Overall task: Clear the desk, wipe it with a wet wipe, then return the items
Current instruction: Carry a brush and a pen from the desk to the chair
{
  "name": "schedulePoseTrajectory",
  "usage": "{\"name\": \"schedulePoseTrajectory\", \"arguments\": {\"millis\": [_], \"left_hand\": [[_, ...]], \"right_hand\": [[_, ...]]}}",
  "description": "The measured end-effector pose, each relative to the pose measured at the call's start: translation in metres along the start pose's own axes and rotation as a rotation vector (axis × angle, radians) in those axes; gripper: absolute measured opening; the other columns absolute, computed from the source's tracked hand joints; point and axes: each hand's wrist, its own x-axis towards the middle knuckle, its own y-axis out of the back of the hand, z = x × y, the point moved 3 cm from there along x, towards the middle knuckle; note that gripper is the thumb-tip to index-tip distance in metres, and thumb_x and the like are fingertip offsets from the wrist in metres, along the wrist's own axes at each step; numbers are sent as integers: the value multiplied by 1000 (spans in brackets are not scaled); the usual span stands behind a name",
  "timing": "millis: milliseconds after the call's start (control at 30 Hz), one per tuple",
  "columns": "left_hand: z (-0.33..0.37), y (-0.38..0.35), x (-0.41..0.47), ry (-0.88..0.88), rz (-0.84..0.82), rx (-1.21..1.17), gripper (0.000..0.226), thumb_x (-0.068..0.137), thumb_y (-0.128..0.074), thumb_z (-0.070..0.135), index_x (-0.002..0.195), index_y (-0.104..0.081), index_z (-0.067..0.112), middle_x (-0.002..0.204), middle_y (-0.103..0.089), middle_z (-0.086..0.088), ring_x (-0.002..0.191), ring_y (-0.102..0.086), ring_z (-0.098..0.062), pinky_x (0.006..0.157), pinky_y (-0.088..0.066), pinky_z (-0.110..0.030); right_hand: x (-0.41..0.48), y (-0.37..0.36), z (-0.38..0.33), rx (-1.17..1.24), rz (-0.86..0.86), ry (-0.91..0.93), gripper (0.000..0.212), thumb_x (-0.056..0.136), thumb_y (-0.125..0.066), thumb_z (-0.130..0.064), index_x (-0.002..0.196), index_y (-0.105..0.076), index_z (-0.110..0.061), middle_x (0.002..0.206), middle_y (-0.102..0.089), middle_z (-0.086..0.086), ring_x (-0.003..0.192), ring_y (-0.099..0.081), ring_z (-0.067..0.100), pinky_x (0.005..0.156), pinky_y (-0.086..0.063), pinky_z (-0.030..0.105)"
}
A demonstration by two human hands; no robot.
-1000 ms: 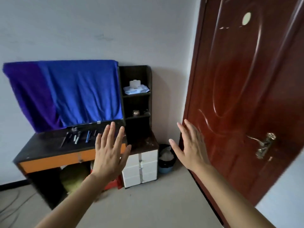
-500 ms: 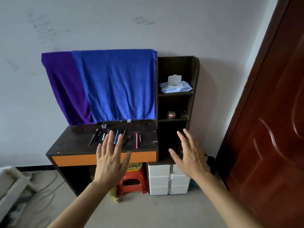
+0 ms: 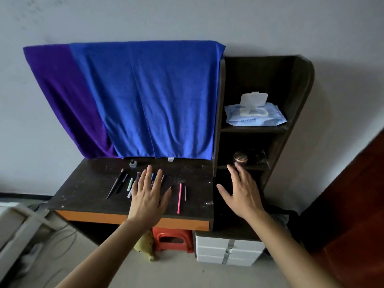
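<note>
1. Hands first: the left hand (image 3: 148,196) reaches out, back up, in the lower middle of the frame over the bench (image 3: 87,190). Its fingers (image 3: 148,173) are straight and spread and hold nothing; whether they touch the top cannot be told.
2. The right hand (image 3: 242,194) is right of centre, in front of the dark shelf unit (image 3: 299,90). Its fingers (image 3: 232,173) are straight and fanned apart, thumb out to the left, holding nothing.
3. A row of pens and brushes (image 3: 129,182) lies on the dusty bench top, partly hidden by the left hand. A pink pen (image 3: 179,198) lies just right of that hand, and a small bottle (image 3: 133,163) stands at the back.
4. The wet wipe pack (image 3: 255,115) lies on the unit's top shelf, upper right of the frame, lid flipped open.
5. A small round jar (image 3: 240,158) stands on the shelf below, just above the right fingertips.
6. A blue cloth (image 3: 149,96) and a purple cloth (image 3: 62,90) hang behind the bench. A red stool (image 3: 172,239) and white drawers (image 3: 228,254) sit beneath.
</note>
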Motion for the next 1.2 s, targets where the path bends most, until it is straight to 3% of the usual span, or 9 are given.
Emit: {"name": "schedulePoseTrajectory", "arguments": {"millis": [133, 433, 700, 933, 1033, 1200], "left_hand": [[-55, -32, 20, 88, -125, 29, 71, 99, -33, 60, 158, -14, 25, 167, 4, -5, 153, 3, -24, 122, -11, -50], [-186, -90, 68, 188, -359, 14, 76, 99, -33, 59, 158, -1, 26, 167, 6, -5, 153, 1, -25, 122, -14, -47], [-269, -127, 107, 148, -578, -25, 71, 98, -39, 55, 157, -15, 26, 166, 3, -5, 153, -1, -26, 121, -15, -49], [-288, -162, 119, 255, -627, -71, 69, 95, -50, 48, 154, -28, 18, 159, -26, -11, 144, -28, -31, 114, -30, -43], [-287, -175, 125, 343, -591, -82, 68, 94, -53, 47, 151, -33, 16, 145, -43, -13, 130, -42, -33, 104, -40, -44], [-289, -194, 139, 485, -524, -78, 66, 91, -54, 54, 143, -44, 15, 128, -49, -16, 118, -47, -35, 94, -42, -45]], "right_hand": [[46, -45, -21, -4, -88, 22, 73, 91, -61, -53, 150, -44, -13, 155, -39, 15, 140, -42, 32, 108, -43, 46], [116, -150, -83, -27, -234, -52, 75, 94, -56, -55, 155, -34, -17, 163, -27, 12, 148, -31, 28, 117, -33, 42], [116, -239, -142, -14, -429, -211, 72, 92, -60, -52, 153, -38, -20, 162, -28, 9, 146, -34, 27, 115, -34, 38], [115, -301, -157, -8, -622, -244, 69, 95, -54, -55, 153, -36, -22, 157, -35, 4, 139, -42, 25, 108, -40, 38], [120, -328, -166, 19, -663, -215, 68, 95, -53, -57, 150, -39, -21, 141, -46, 2, 125, -52, 24, 94, -47, 36], [131, -363, -185, -51, -678, -237, 64, 91, -50, -69, 130, -55, -19, 123, -55, 4, 108, -59, 25, 77, -48, 37]]}}
